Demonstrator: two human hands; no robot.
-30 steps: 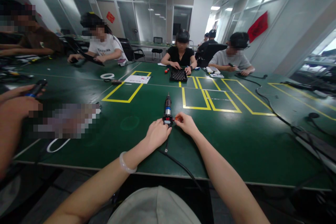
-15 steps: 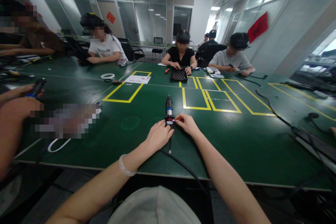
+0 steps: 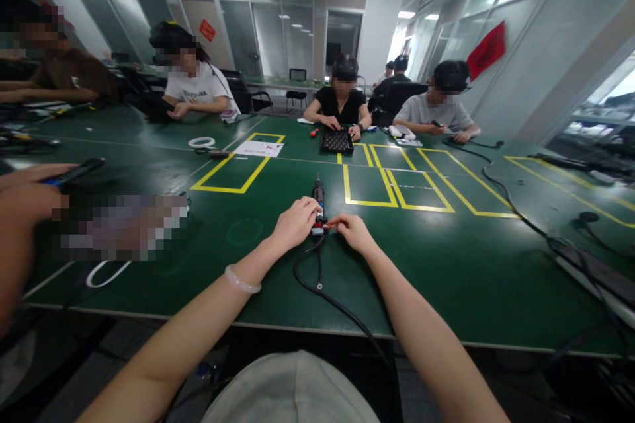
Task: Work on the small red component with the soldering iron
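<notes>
An electric screwdriver (image 3: 319,192) lies on the green table (image 3: 407,277) in front of me, its tip pointing away. Its rear end looks uncovered, with a small red part (image 3: 318,225) and a pale part showing. My left hand (image 3: 296,223) grips the body from the left, fingers over the middle. At the right of the rear end, my right hand (image 3: 353,232) is pinched closed by the red part; what lies between the fingertips is too small to make out. A black cable (image 3: 342,308) curves from the tool toward me, beside a short wire with a ring terminal (image 3: 320,271).
Yellow tape outlines (image 3: 372,203) mark the table beyond my hands. A paper sheet (image 3: 258,149) and a white ring (image 3: 201,143) lie farther left. Across the table, a person handles a black tray (image 3: 337,140). At left, another person's hands hold a dark tool (image 3: 74,172). Cables run along the right.
My left hand has slid forward from the tool's rear end to its middle, uncovering the rear and the curved cable. My right hand stays pinched at the same side.
</notes>
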